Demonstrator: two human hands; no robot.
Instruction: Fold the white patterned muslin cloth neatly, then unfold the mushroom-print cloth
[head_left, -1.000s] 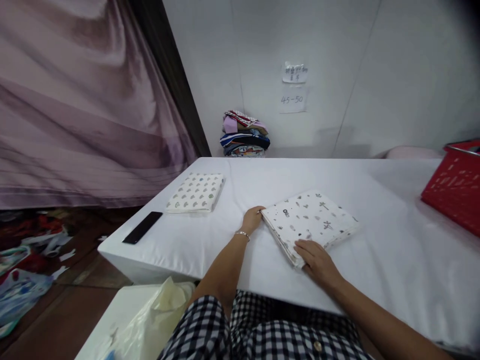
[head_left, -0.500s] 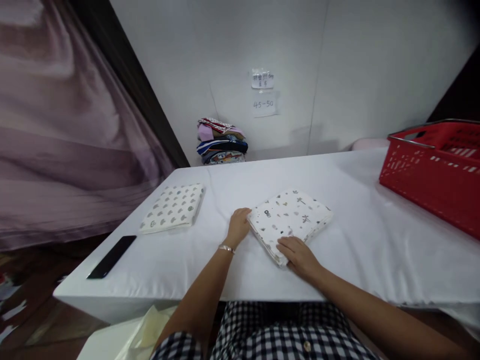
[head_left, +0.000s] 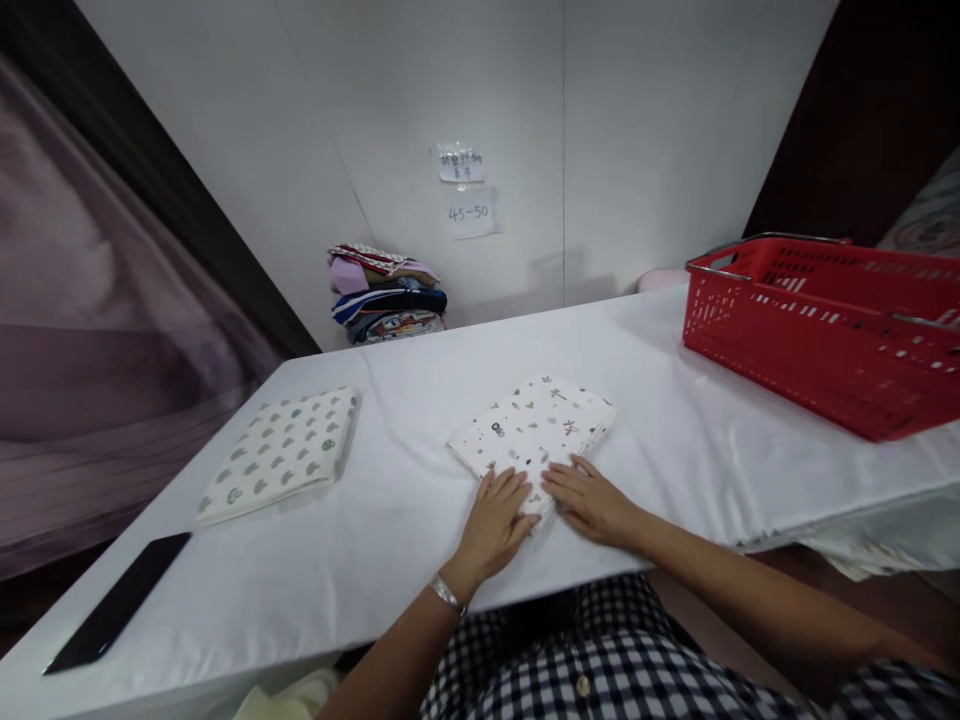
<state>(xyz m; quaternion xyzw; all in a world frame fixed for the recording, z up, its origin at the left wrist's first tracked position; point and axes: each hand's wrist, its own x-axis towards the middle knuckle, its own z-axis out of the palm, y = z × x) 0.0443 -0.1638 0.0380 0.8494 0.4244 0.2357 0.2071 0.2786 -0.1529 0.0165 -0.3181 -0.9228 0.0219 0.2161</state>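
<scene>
One folded cloth (head_left: 536, 425) points far-right; left hand (head_left: 495, 515), right hand (head_left: 589, 500) touch it.

Soft, even light — sharp centre, edges bowed and dim.

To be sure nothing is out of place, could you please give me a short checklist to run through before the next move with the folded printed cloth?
1. Both hands on the cloth: left hand and right hand lie flat, fingers spread, on the near corner of the folded printed cloth: ok.
2. Cloth lies flat on the table: ok.
3. Layers lined up at the near corner: hidden under the hands: cannot tell.
4. Second folded cloth lies apart, to the left: ok.
5. Red basket stands apart, to the right: ok. Its contents: cannot tell.
6. Black phone lies flat on the table, near its left edge: ok.
</scene>
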